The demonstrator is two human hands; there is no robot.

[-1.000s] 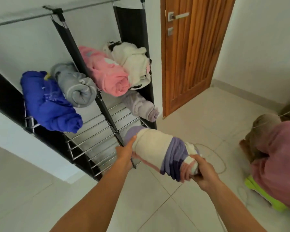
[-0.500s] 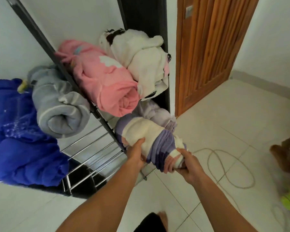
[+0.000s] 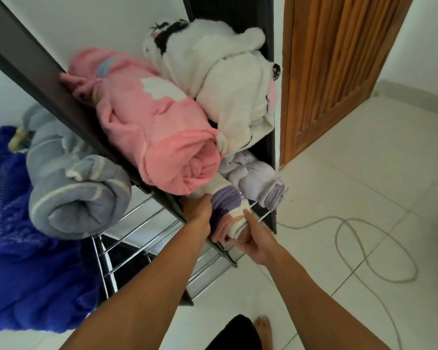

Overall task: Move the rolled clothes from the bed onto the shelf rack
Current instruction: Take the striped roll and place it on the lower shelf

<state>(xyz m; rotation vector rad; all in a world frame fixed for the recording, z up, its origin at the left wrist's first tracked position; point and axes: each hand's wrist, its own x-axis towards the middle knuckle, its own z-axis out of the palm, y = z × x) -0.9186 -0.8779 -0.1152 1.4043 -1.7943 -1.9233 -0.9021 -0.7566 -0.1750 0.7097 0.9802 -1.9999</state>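
**Striped roll going into the lower right bay of the shelf rack**

Both hands hold a cream, purple and pink striped clothes roll (image 3: 226,209), its far end tucked under the pink roll (image 3: 159,137) and its near end lying on the wire bars of the shelf rack (image 3: 147,223). The left hand (image 3: 197,210) rests against the roll's side at 9 o'clock, fingers curved round it. The right hand (image 3: 253,238) cups the near end at 5 o'clock, thumb and fingers wrapped on the fabric. A lilac roll (image 3: 256,181) lies just beside the striped one at 2 o'clock, touching it. Above it a white fluffy roll (image 3: 228,87) leans on the pink roll. Left of the dark divider sit a grey roll (image 3: 79,188) and a blue fleece bundle (image 3: 25,248). A wooden door (image 3: 339,59) stands at 1 o'clock, and a pale cord (image 3: 364,248) loops on the tiled floor (image 3: 352,160) at 4 o'clock
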